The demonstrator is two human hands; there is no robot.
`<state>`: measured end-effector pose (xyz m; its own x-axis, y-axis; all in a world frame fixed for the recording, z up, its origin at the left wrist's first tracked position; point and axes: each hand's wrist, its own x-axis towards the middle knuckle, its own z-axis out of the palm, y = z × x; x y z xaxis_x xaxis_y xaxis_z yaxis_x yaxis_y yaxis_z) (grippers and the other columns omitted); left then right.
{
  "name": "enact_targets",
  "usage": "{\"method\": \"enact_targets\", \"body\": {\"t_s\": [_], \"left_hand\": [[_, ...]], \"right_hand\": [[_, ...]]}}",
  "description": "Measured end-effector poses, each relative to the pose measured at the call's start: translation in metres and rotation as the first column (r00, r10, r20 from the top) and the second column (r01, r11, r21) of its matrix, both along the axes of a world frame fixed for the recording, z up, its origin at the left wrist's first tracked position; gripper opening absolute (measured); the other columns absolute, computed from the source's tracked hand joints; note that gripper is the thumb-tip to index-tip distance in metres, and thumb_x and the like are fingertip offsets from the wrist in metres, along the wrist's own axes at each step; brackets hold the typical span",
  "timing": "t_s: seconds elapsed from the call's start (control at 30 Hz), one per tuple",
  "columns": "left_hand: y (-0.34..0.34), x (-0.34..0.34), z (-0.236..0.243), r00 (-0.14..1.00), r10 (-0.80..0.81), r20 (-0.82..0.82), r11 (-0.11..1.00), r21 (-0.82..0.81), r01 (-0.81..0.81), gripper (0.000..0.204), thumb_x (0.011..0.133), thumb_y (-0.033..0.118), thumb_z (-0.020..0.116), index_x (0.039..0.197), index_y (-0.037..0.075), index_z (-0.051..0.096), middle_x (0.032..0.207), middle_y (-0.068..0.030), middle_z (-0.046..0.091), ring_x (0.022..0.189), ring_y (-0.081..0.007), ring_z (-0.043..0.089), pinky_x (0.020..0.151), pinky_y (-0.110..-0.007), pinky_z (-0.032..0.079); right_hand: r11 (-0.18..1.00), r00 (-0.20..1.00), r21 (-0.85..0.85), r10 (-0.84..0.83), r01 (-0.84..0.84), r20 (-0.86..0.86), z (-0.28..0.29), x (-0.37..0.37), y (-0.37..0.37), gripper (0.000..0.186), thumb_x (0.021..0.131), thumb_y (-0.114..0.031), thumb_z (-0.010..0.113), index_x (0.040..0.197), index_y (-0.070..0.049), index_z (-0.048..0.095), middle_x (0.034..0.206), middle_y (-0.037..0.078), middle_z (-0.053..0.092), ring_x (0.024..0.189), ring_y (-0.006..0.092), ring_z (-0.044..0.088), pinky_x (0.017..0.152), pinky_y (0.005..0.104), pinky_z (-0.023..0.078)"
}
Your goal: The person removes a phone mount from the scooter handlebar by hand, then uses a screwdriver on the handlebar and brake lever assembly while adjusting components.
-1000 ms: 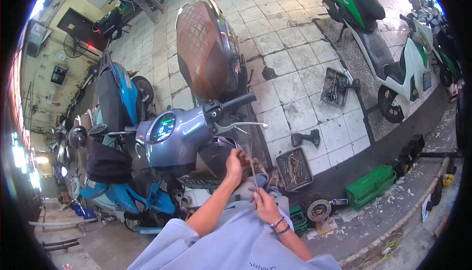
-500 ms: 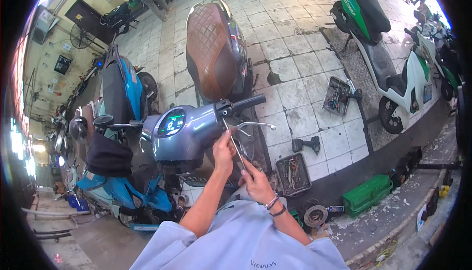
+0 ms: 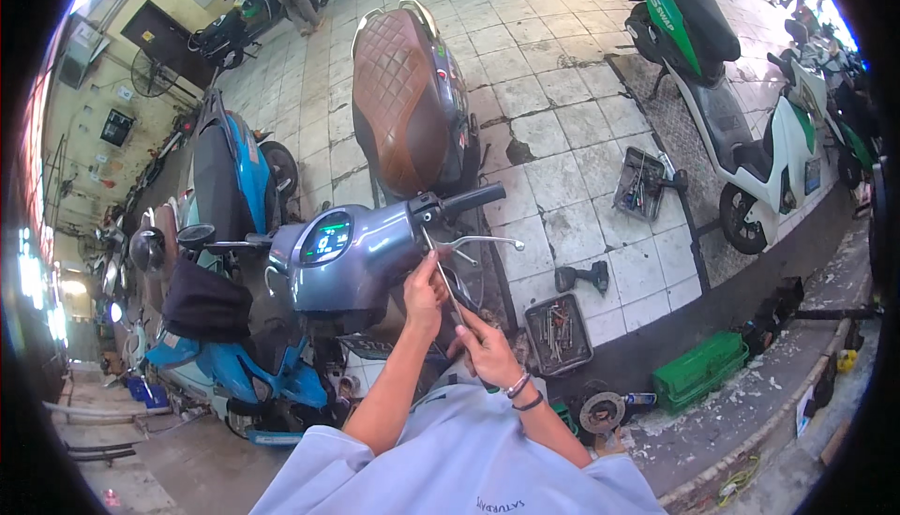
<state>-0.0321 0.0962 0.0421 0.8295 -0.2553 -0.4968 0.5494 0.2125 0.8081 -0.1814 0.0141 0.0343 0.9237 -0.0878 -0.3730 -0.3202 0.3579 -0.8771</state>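
Observation:
A grey-blue scooter's handlebar cover [image 3: 370, 257] with a lit display [image 3: 326, 239] stands in front of me. My left hand [image 3: 427, 292] is closed, its fingers pinching the upper shaft of a long, thin screwdriver [image 3: 454, 296] close to the brake lever [image 3: 487, 241]. Lower down and to the right, my right hand [image 3: 494, 358] wraps round the screwdriver's handle end, where a bit of green shows below the palm. The shaft slants up to the cover's right side, under the black grip [image 3: 473, 199]. Exactly what its tip touches is too small to tell.
A blue scooter [image 3: 246, 164] stands at left, a white and green one [image 3: 750, 145] at right. On the tiles lie a cordless driver [image 3: 583, 277], a tray of tools [image 3: 560, 332] and another tray [image 3: 640, 182]. A green toolbox [image 3: 700, 372] sits at lower right.
Both hands keep their places on the screwdriver, with only a slight shift of the right hand. A green end now shows below the right palm. The view has moved a little.

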Motion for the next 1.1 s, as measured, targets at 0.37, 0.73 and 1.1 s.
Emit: {"method": "enact_targets", "body": {"t_s": [0.37, 0.73, 1.1], "left_hand": [[0.004, -0.003, -0.002, 0.999, 0.029, -0.020, 0.998, 0.062, -0.028, 0.032, 0.105, 0.033, 0.062, 0.114, 0.005, 0.073, 0.062, 0.0115, 0.034, 0.050, -0.0016, 0.027, 0.046, -0.023, 0.020], [0.017, -0.002, -0.016, 0.997, 0.049, 0.063, 0.967, 0.245, -0.063, 0.029, 0.096, 0.028, 0.077, 0.109, 0.003, 0.076, 0.076, 0.0077, 0.061, 0.051, 0.0005, 0.034, 0.047, -0.022, 0.023], [0.011, -0.001, -0.017, 0.993, 0.089, 0.078, 0.964, 0.244, -0.106, 0.028, 0.095, 0.026, 0.077, 0.110, 0.003, 0.076, 0.076, 0.0070, 0.063, 0.052, -0.0001, 0.035, 0.049, -0.021, 0.024]], "right_hand": [[0.999, 0.999, 0.041, 0.027, -0.025, -0.040, 0.001, 0.002, 0.000, 0.050, 0.110, -0.019, 0.050, 0.159, -0.015, 0.042, 0.078, 0.007, 0.072, 0.046, 0.0067, 0.050, 0.044, 0.0251, 0.042], [0.964, 0.998, -0.263, -0.045, 0.032, -0.042, -0.011, 0.004, 0.008, 0.048, 0.105, -0.021, 0.057, 0.153, -0.019, 0.052, 0.075, 0.008, 0.074, 0.070, 0.0150, 0.070, 0.071, 0.0341, 0.056], [0.925, 0.997, -0.372, -0.075, 0.073, 0.009, -0.009, 0.004, 0.007, 0.049, 0.104, -0.021, 0.058, 0.153, -0.022, 0.052, 0.078, 0.011, 0.075, 0.069, 0.0191, 0.073, 0.070, 0.0353, 0.055]]}}
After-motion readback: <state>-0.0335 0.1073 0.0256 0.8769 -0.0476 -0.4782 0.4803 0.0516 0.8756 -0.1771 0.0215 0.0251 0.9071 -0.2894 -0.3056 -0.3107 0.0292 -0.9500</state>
